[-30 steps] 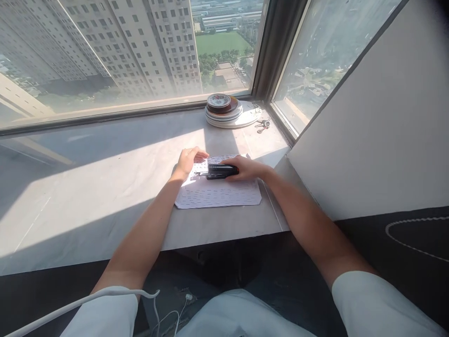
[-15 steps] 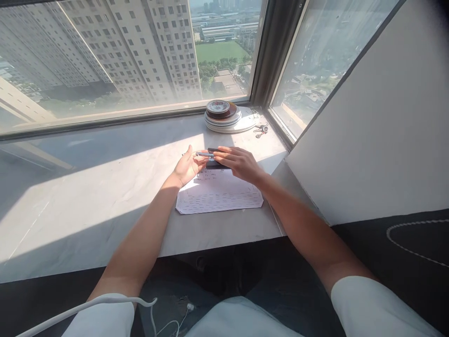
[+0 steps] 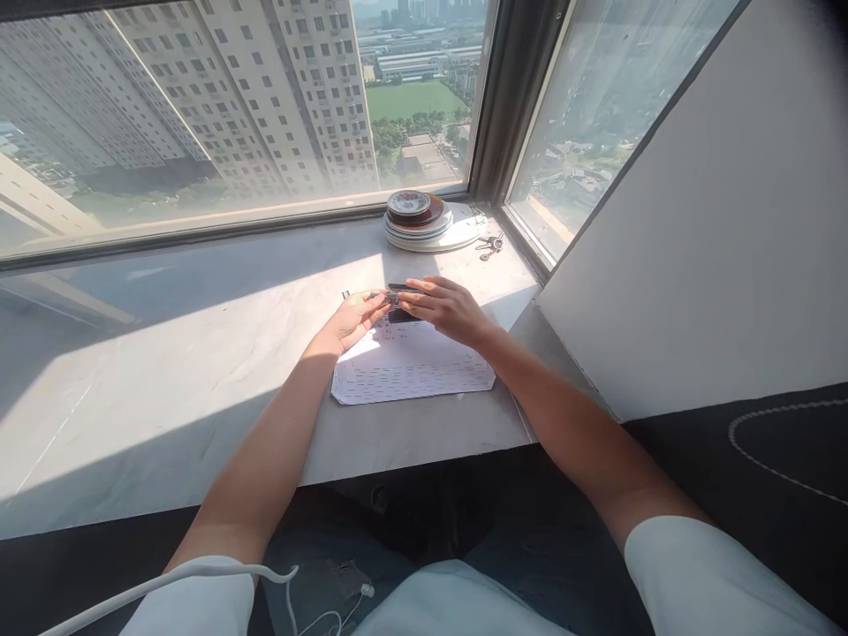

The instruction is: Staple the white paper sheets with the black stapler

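Over the top of a stack of white paper sheets, my left hand and my right hand meet at the fingertips. Both pinch a slim silvery-grey object, mostly covered by the fingers; its kind is not clear. Beneath my right fingers lies a flat black item, partly hidden, with another dark edge showing behind them. A small dark-tipped thing pokes out just beyond my left hand. Handwriting is visible on the upper part of the paper, and rows of printed lines run along its near part.
A stack of plates stands at the window corner, with keys beside it. The marble sill stretches left. A white wall bounds the right side. A white cable crosses my left sleeve.
My left hand's fingers have closed from a more open pose onto the slim object. My right hand has shifted slightly left, and the object is now more covered.
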Tool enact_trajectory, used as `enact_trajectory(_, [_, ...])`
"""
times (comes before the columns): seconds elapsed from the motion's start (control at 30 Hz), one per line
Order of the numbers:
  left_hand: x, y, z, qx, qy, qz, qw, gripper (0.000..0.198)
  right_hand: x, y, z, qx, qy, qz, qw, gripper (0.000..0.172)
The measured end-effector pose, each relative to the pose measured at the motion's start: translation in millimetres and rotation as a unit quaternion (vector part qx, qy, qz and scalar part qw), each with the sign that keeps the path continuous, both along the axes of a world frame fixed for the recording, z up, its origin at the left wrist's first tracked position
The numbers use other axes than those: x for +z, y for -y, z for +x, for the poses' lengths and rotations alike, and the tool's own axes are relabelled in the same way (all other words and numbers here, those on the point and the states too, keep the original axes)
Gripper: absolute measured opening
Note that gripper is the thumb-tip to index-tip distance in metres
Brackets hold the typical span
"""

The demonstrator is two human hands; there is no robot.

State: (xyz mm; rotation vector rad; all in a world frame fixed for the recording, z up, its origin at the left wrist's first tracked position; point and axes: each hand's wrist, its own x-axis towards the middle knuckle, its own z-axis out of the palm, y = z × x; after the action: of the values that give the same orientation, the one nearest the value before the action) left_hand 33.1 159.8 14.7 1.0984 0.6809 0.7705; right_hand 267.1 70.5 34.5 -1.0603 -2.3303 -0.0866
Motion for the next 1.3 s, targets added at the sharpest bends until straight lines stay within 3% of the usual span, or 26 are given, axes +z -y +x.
enact_trajectory(0.2, [-1.0,-1.6,-0.6,0.019,-0.032,-0.014,0.999,0.012,-5.3,-1.0,7.2,-0.020,-0.096,-0.036,0.995,0.043])
enact_trajectory(0.33, [-1.0,-6.7,-2.3,0.075,-0.010,0.012,0.997,0.011,-3.7,2.5,14.3,-0.086,-0.260,-0.051,0.961,0.027])
enact_trajectory(0.43, [-0.4,-8.8,-1.9,0.133,-0.011,0.035,0.990,0.013,1.1,6.0,18.9,-0.058,-0.321,-0.126,0.937,0.030])
enact_trajectory(0.57, [0.6,-2.1,-0.1,0.102,-0.044,0.071,0.991,0.042,-3.0,4.5,18.6,0.006,-0.269,-0.225,0.936,0.034])
enact_trajectory(0.7, [2.3,9.5,1.9,0.030,-0.108,0.124,0.986,0.061,-12.8,0.6,13.1,0.035,-0.184,-0.244,0.951,0.030])
enact_trajectory(0.97, [15.3,20.8,4.9,0.042,-0.131,0.176,0.975,0.059,1.0,6.1,-3.0,0.057,-0.205,-0.120,0.970,0.034])
enact_trajectory(1.13, [23.0,26.6,4.1,0.024,-0.133,0.177,0.975,0.065,-0.2,6.4,-7.0,0.073,-0.162,-0.116,0.977,0.034])
enact_trajectory(1.3, [21.2,29.1,4.4,0.007,-0.135,0.190,0.972,0.061,-1.5,5.6,-7.7,0.076,-0.161,-0.113,0.977,0.032])
